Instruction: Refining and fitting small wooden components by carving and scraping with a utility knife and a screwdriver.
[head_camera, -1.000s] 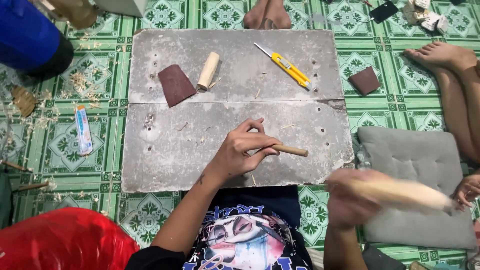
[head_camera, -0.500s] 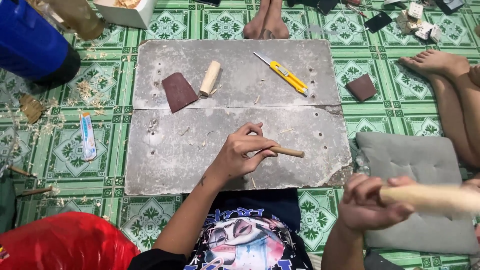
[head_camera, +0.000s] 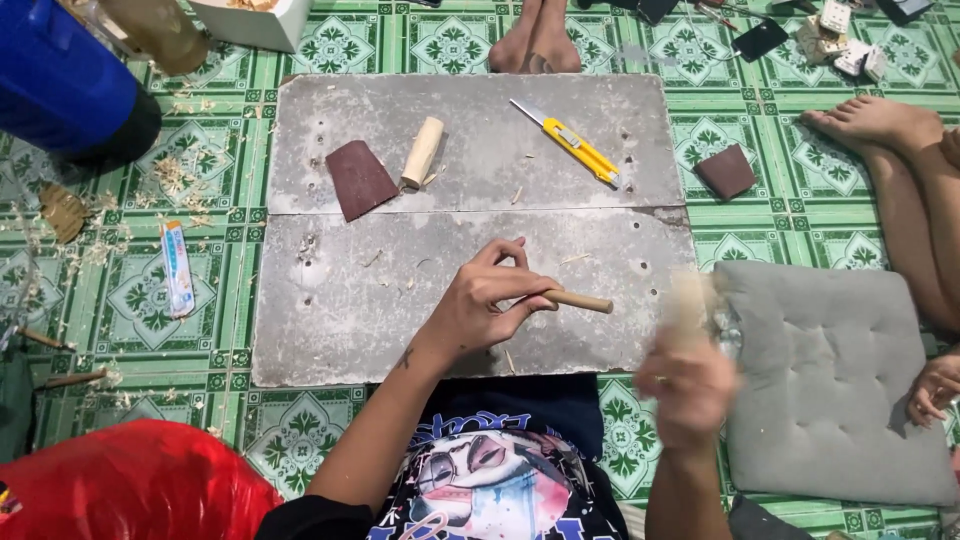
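My left hand (head_camera: 487, 302) rests on the grey board (head_camera: 330, 320) and grips a thin wooden stick (head_camera: 583, 301) that points right. My right hand (head_camera: 688, 385), blurred by motion, is raised at the board's right edge and holds a pale wooden piece (head_camera: 688, 300) upright. Farther up the board lie a brown sandpaper sheet (head_camera: 359, 178), a short pale wooden cylinder (head_camera: 422, 152) and a yellow utility knife (head_camera: 567, 141).
A grey cushion (head_camera: 835, 375) lies on the right, with another brown sandpaper piece (head_camera: 726, 171) above it. Other people's bare feet (head_camera: 534, 40) and a leg (head_camera: 900, 170) border the board. A blue container (head_camera: 60, 85), a small tube (head_camera: 177, 266), wood shavings and a red bag (head_camera: 130, 480) sit at left.
My right hand has swung the pale wooden piece from lying sideways at the lower right up toward the board's right edge. My left hand and its stick have stayed put.
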